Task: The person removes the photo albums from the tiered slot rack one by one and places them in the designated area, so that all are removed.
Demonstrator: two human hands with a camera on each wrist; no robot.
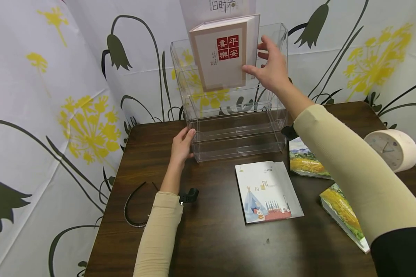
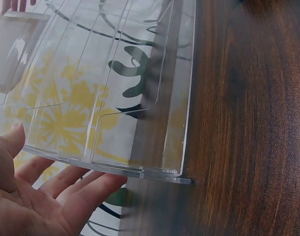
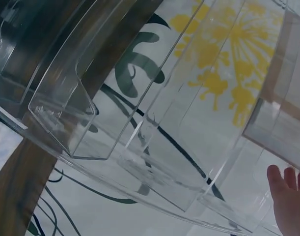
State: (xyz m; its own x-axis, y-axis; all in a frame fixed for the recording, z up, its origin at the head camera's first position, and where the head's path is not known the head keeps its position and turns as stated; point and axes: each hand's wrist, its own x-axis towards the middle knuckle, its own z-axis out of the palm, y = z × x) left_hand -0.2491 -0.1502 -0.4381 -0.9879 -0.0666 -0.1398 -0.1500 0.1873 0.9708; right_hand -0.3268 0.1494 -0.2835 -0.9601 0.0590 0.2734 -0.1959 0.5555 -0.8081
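Note:
A clear acrylic rack [image 1: 235, 132] with stepped tiers stands on the table. In its upper part leans a beige book [image 1: 208, 73] with red square characters on the cover, before a taller pale book [image 1: 225, 7]. My right hand [image 1: 272, 69] is at the beige book's right edge, thumb over the cover's side and fingers spread apart; the right wrist view has the fingertips just beside that edge. My left hand [image 1: 182, 146] is against the rack's left side; in the left wrist view its spread fingers [image 2: 98, 194] touch the side panel from outside.
A white illustrated booklet [image 1: 263, 192] lies in front of the rack. To its right are two photo albums, one near the rack [image 1: 305, 159] and one nearer me [image 1: 344, 215]. A round white clock [image 1: 391, 150] stands far right, and a thin dark headband [image 1: 126, 209] lies left.

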